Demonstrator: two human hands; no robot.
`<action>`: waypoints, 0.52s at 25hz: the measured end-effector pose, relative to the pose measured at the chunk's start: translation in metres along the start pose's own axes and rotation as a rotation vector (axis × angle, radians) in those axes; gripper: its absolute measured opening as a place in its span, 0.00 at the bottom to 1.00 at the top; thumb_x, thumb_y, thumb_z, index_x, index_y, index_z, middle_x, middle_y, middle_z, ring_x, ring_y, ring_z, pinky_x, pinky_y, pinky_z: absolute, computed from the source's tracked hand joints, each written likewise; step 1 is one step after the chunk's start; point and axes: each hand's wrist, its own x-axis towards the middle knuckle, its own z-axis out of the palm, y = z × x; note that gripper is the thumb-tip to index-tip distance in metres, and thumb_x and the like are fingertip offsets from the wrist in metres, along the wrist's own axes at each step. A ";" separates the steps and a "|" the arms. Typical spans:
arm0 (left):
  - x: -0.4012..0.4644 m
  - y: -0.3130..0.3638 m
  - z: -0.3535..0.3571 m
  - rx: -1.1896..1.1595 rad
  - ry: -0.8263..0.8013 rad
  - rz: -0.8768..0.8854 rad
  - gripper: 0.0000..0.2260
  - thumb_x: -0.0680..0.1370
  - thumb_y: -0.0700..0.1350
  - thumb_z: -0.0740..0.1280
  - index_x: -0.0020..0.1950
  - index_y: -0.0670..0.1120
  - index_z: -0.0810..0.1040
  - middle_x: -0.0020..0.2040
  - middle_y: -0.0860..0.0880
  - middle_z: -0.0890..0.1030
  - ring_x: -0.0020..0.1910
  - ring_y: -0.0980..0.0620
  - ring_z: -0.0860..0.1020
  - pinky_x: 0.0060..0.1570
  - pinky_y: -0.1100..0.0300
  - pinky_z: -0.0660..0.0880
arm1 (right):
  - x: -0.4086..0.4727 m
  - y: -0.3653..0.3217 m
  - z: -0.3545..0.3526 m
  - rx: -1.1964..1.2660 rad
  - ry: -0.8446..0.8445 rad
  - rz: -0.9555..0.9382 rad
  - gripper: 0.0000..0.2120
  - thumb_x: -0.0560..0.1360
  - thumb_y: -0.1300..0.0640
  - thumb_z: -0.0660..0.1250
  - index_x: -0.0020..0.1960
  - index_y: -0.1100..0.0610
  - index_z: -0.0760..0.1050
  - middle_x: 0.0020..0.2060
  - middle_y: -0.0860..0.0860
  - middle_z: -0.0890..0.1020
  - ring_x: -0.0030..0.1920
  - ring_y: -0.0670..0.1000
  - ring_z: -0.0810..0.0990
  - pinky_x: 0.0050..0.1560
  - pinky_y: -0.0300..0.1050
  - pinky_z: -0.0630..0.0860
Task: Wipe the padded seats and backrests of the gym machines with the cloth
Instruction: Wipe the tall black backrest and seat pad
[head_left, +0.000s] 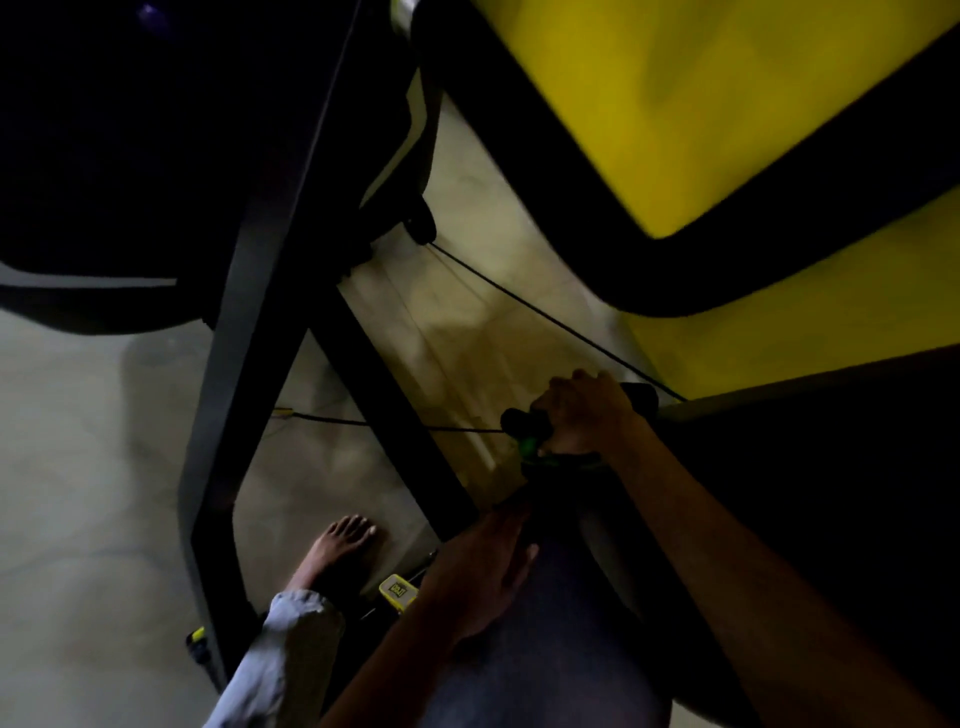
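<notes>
We note a yellow pad (727, 104) with black edging at upper right, above a black frame (249, 332) on the floor (78, 467). Our right hand (584, 415) is curled tight around a dark handle (524, 421), with something green (530, 447) beneath; whether this is the cloth we cannot tell. Our left hand (478, 577) lies open, fingers spread, flat on a dark padded roller (550, 623). A bare foot (337, 551) stands beside the frame.

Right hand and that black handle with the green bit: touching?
Touching. The head view shows the right hand wrapped over the black handle, fingers closed around it with no gap, though the picture is dark and blurred.
</notes>
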 end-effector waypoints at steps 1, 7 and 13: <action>-0.004 0.006 -0.014 0.010 0.037 0.016 0.30 0.76 0.60 0.49 0.70 0.45 0.70 0.66 0.47 0.76 0.63 0.50 0.75 0.59 0.63 0.70 | -0.021 0.002 -0.005 -0.028 0.055 0.015 0.23 0.75 0.40 0.63 0.68 0.46 0.67 0.64 0.52 0.69 0.67 0.59 0.66 0.64 0.55 0.63; -0.016 0.074 -0.117 -0.069 0.112 0.063 0.28 0.74 0.60 0.54 0.65 0.43 0.74 0.60 0.45 0.78 0.58 0.47 0.77 0.57 0.61 0.70 | -0.157 0.029 -0.029 0.315 0.305 0.192 0.26 0.74 0.37 0.63 0.69 0.44 0.66 0.64 0.51 0.69 0.66 0.58 0.67 0.60 0.53 0.67; -0.032 0.172 -0.176 -0.115 0.152 0.219 0.18 0.77 0.43 0.67 0.65 0.40 0.73 0.61 0.45 0.77 0.61 0.48 0.75 0.58 0.69 0.67 | -0.291 0.044 -0.023 1.013 0.681 0.362 0.27 0.72 0.42 0.69 0.67 0.52 0.72 0.62 0.53 0.74 0.61 0.57 0.75 0.57 0.49 0.73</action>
